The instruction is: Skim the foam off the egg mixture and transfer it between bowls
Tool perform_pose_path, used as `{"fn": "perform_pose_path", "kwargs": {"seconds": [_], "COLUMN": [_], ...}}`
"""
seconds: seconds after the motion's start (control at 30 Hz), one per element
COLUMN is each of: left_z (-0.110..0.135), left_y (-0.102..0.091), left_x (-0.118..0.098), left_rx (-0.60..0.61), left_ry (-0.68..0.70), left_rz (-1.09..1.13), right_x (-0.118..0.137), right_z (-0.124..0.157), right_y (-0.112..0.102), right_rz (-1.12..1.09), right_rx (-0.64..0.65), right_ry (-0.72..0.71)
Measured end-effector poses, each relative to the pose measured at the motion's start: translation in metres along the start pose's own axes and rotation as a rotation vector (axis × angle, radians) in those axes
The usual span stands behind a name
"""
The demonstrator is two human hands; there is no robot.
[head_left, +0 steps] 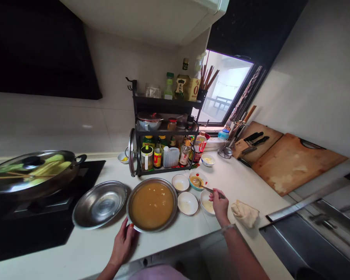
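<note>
the left hand [123,238], half-curled, touches the steel basin [156,230] at lower centre, grip unclear; the right hand [220,204] pinches a metal spoon [206,189] in the red-patterned bowl [195,187] right of centre, apparently stirring or scooping; lifting calls for levelness.

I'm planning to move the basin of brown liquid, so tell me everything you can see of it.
The basin is round and wide-rimmed, with a silvery, metal look. It sits upright on the white counter, well filled with cloudy brown liquid dotted with pale bits. A metal bowl lies close on its left, small bowls on its right. The left grip is at its near-left rim, apparently touching it. Its underside is hidden.
</note>
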State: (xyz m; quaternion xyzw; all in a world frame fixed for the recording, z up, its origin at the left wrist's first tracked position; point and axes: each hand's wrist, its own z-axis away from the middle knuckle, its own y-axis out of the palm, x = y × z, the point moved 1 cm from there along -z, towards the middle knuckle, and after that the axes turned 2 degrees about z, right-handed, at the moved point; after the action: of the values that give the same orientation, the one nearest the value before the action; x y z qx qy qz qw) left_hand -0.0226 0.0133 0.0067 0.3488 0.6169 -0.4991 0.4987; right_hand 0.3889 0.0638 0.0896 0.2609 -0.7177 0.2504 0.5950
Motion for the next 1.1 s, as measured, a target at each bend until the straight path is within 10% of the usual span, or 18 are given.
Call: {"fn": "perform_pose_path", "kwargs": {"seconds": [0.53, 1.1], "left_z": [0.0, 0.002], "left_y": [0.001, 0.003], "left_x": [0.007, 0.002], "left_rx": [0.048, 0.042], "left_ry": [-0.009, -0.017], "left_rz": [-0.004, 0.049], "right_x": [0.019, 0.068], "right_z": [-0.012, 0.079], "right_y": [-0.015, 0.016], "right_rz": [-0.196, -0.068], "right_rx": [-0.153, 0.381], "right_ry": [0.087, -0.116]}}
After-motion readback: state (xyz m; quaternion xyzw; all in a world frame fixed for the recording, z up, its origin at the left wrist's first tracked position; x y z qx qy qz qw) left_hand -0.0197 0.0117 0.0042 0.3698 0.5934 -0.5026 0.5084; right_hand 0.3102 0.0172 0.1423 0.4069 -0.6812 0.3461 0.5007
